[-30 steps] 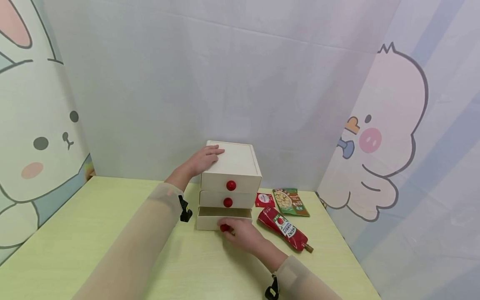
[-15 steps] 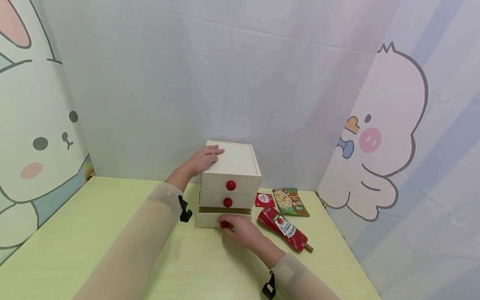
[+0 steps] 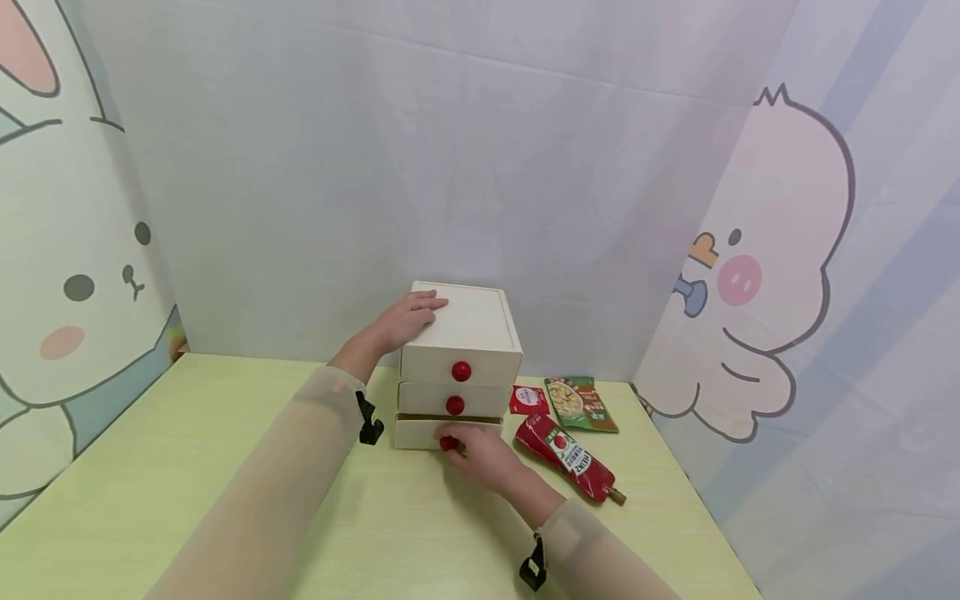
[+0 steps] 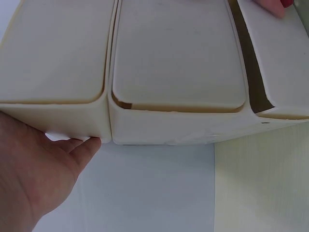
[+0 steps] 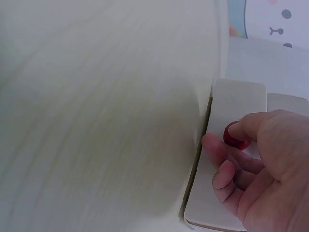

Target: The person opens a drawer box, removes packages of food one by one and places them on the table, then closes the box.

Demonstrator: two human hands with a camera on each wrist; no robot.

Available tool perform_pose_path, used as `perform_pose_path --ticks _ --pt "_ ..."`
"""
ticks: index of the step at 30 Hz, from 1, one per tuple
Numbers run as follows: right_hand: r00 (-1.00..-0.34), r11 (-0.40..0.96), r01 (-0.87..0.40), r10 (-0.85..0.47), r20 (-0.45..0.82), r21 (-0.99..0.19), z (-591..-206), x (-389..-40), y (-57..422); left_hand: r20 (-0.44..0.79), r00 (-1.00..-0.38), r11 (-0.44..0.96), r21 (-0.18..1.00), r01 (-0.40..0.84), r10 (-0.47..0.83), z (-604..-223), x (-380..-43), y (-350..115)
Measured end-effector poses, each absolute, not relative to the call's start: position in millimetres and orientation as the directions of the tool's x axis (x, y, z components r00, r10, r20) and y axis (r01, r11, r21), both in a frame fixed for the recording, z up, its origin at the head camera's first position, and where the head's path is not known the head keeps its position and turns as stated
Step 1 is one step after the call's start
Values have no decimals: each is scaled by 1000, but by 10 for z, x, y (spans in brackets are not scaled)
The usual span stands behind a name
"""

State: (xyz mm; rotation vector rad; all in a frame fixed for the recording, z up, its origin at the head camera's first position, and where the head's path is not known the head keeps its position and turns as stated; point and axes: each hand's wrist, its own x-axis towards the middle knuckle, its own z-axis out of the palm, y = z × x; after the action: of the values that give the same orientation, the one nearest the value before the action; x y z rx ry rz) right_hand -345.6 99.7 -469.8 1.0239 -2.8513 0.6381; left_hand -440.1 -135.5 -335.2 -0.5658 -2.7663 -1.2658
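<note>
A white three-drawer cabinet point(image 3: 471, 321) with red knobs stands near the back of the table. My left hand point(image 3: 405, 322) rests over its top left edge, fingers extended; the left wrist view shows that hand point(image 4: 43, 169) against the side wall. My right hand point(image 3: 483, 458) pinches the red knob point(image 5: 236, 136) of the bottom drawer point(image 3: 416, 433) between thumb and fingers. That drawer sticks out slightly, with a thin dark gap above its front. The middle drawer point(image 3: 420, 398) and top drawer point(image 3: 427, 364) look nearly flush.
Right of the cabinet lie a red Heinz ketchup pouch point(image 3: 570, 458) with a spout cap, a small red packet point(image 3: 528, 400) and a green-brown food packet point(image 3: 581, 404). A pale curtain point(image 3: 300, 167) hangs behind the yellow-green table point(image 3: 247, 400).
My right hand has moved away from me with the knob, and the bottom drawer has slid inward, narrowing its opening. My left hand has stayed in place.
</note>
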Motion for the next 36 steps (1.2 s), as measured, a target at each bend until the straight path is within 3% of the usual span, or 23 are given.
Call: perform_pose_path --ticks 36 --pt "-819 771 -574 -544 184 -275 -4686 -3476 887 199 -929 606 712 355 311 -3352 -4391 -1375"
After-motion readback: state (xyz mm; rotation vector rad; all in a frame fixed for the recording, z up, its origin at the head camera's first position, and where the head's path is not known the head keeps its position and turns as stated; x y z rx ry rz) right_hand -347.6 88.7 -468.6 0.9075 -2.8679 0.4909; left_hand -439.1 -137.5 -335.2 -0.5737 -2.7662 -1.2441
